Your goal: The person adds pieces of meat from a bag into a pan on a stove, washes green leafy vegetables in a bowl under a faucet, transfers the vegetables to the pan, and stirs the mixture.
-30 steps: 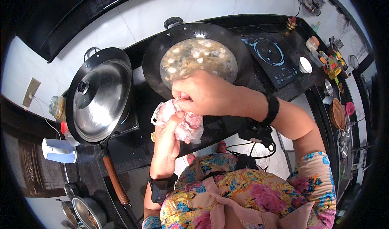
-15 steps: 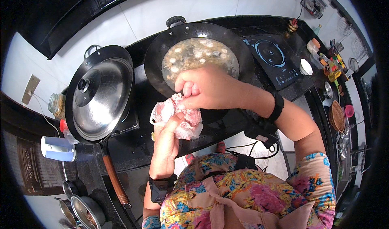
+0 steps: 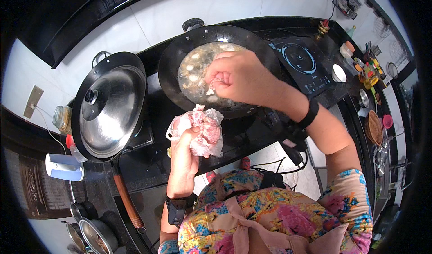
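Note:
My left hand (image 3: 183, 159) is closed round a clear plastic bag of pink minced meat (image 3: 204, 127), its top gaping at the near side of a large black wok (image 3: 175, 69). Over the wok my right hand (image 3: 238, 76) is curled shut, with a small bit of the minced meat (image 3: 210, 91) showing below its fingers. Cloudy soup (image 3: 189, 81) fills the wok's bottom, and several pale lumps float in it. My right hand and wrist hide the soup's right part.
At left, a second wok with a domed steel lid (image 3: 108, 119) points its wooden handle (image 3: 128, 200) toward me. An induction cooker (image 3: 299, 58) lies to the right, a white bowl (image 3: 339, 73) beside it. A blue-white jug (image 3: 64, 166) stands at the left edge.
My right hand has moved from the bag up and away over the wok, taking a bit of minced meat with it. The left hand and bag have hardly moved.

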Demonstrator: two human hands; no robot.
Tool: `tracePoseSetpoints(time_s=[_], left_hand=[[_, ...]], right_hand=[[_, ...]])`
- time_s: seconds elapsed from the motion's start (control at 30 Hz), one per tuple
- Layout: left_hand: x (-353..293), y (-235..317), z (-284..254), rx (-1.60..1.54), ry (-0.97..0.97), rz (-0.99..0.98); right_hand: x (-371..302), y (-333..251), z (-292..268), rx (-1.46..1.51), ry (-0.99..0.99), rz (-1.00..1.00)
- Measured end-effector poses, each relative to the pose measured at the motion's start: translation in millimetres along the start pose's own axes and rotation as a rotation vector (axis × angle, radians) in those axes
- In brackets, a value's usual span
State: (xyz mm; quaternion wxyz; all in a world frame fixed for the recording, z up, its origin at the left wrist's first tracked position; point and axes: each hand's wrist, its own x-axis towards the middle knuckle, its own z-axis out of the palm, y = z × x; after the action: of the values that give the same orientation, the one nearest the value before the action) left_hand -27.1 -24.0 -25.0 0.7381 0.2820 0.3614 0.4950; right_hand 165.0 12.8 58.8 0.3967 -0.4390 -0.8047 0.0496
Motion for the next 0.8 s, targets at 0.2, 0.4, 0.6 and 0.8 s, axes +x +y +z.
tracePoseSetpoints(time_s=[0.2,0.4,0.6,0.8], left_hand=[[2,6,-3,-0.004,-0.080,-0.086],[3,5,1,-0.073,-0.086,-0.038],[2,6,-3,-0.084,-0.054,-0.104],[2,4,0,-0.014,-0.037,-0.033]], right_hand=[[3,19,-11,-0.032,-0.277,0.148],[-15,48,11,-0.284,-0.039,-0.244],[-4,-15,13,0.198,-0.244,-0.038],[-6,-15,11,0.211,-0.305,-0.061]])
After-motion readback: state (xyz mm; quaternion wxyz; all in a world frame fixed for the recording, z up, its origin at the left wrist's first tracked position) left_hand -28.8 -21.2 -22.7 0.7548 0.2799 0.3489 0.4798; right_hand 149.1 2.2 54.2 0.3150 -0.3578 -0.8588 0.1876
